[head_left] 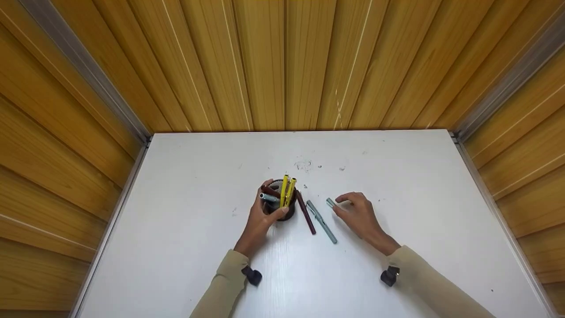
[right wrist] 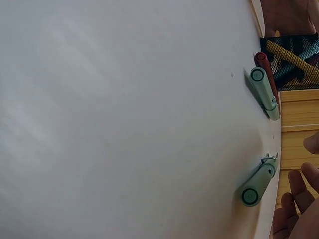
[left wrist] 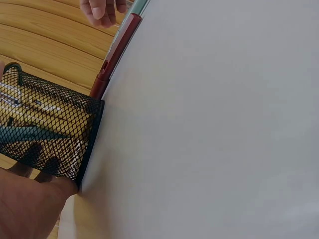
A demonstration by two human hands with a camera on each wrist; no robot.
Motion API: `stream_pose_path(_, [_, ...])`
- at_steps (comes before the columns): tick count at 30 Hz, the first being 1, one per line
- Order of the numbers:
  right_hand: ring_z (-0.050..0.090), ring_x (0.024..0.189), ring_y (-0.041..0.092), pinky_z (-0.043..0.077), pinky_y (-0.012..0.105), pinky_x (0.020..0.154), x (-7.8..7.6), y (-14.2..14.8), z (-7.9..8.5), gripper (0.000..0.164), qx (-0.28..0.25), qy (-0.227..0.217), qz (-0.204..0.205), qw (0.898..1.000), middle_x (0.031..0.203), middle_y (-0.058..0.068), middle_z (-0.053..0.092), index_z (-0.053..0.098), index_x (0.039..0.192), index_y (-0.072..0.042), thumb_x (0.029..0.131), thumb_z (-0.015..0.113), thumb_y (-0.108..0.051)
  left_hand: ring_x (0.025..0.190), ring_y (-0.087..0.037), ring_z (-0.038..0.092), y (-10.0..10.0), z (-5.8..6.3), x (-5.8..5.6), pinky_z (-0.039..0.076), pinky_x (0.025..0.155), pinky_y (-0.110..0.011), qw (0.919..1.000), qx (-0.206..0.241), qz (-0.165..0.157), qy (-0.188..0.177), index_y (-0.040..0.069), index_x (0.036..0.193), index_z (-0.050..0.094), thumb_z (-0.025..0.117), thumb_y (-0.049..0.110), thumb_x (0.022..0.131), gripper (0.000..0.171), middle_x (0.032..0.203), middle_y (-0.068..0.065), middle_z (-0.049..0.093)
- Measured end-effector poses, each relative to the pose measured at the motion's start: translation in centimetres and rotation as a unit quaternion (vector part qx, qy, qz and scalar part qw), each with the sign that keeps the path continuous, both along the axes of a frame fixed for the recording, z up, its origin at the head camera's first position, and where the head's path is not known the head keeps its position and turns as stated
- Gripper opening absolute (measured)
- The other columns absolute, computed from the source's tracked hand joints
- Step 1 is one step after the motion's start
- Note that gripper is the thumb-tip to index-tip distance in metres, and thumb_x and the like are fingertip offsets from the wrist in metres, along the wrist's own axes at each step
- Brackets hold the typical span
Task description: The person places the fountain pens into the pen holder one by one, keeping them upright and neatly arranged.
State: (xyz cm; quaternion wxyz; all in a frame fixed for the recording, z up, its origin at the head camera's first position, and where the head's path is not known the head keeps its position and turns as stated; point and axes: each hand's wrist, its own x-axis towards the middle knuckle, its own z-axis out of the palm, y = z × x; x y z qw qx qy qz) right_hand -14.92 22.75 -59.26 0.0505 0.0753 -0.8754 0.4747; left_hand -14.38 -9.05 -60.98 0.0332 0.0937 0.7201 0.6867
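My left hand (head_left: 257, 221) grips a black wire-mesh pen holder (left wrist: 55, 107), its fingers and thumb wrapped around the side. Two yellow pens (head_left: 286, 192), a pale teal pen (head_left: 269, 197) and a dark red one lean inside the holder. On the table, just right of it, lie a dark red pen (head_left: 306, 213) and a pale green pen (head_left: 322, 222), side by side. My right hand (head_left: 358, 215) hovers by another pale green pen (right wrist: 260, 181). In the right wrist view a gap shows between its loosely bent fingers (right wrist: 299, 189) and that pen.
The white tabletop (head_left: 190, 176) carries several small dark marks behind the pen holder. Yellow wood-panel walls (head_left: 265, 66) rise at the back and both sides, with grey metal strips (head_left: 110, 79) in the corners.
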Motion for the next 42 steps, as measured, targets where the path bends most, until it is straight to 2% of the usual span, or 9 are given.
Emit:
stream_pose_path(8, [0.065, 0.109, 0.028, 0.052, 0.043, 0.096, 0.3, 0.3, -1.0, 0.02, 0.026, 0.015, -0.005, 1.0, 0.109, 0.006, 0.074, 0.08, 0.11, -0.006, 0.092, 0.087, -0.003, 0.149, -0.025, 0.05, 0.0, 0.0, -0.1, 0.036, 0.124, -0.054, 0.9999, 0.009, -0.002, 0.006, 0.03, 0.172, 0.034, 0.082, 0.027, 0.101, 0.086, 0.165, -0.005, 0.05])
stream_pose_path(13, [0.065, 0.11, 0.027, 0.052, 0.037, 0.097, 0.3, 0.5, -1.4, 0.021, 0.036, 0.019, -0.007, 0.999, 0.109, 0.006, 0.074, 0.08, 0.11, -0.006, 0.091, 0.088, -0.002, 0.149, -0.024, 0.05, 0.0, 0.1, -0.1, 0.035, 0.124, -0.054, 1.0, 0.0, 0.001, 0.003, 0.033, 0.172, 0.033, 0.082, 0.031, 0.101, 0.087, 0.164, -0.002, 0.051])
stream_pose_path(17, [0.064, 0.112, 0.028, 0.051, 0.039, 0.099, 0.1, 0.6, -1.6, 0.022, 0.04, 0.021, -0.005, 0.999, 0.11, 0.007, 0.075, 0.079, 0.111, -0.004, 0.091, 0.089, -0.002, 0.149, -0.023, 0.05, 0.0, 0.1, 0.0, 0.034, 0.125, -0.054, 1.0, -0.006, 0.003, 0.003, 0.036, 0.172, 0.034, 0.082, 0.033, 0.1, 0.087, 0.163, -0.001, 0.051])
stream_pose_path(33, [0.056, 0.111, 0.024, 0.046, 0.038, 0.097, 0.0, 0.7, -2.4, 0.023, 0.05, 0.024, -0.004, 0.998, 0.108, 0.005, 0.076, 0.081, 0.109, -0.007, 0.088, 0.091, -0.003, 0.15, -0.027, 0.049, -0.1, 0.2, 0.0, 0.037, 0.124, -0.055, 0.9999, -0.009, 0.0, 0.004, 0.026, 0.174, 0.031, 0.082, 0.032, 0.1, 0.09, 0.167, -0.007, 0.047])
stream_pose_path(42, [0.057, 0.11, 0.025, 0.046, 0.039, 0.096, 0.0, 0.4, -2.7, 0.024, 0.063, 0.042, -0.009, 0.997, 0.104, 0.007, 0.074, 0.081, 0.106, -0.005, 0.085, 0.092, -0.001, 0.149, -0.027, 0.05, 0.1, 0.1, -0.1, 0.036, 0.124, -0.055, 1.0, -0.004, 0.006, 0.004, 0.027, 0.173, 0.032, 0.083, 0.031, 0.099, 0.09, 0.166, -0.008, 0.048])
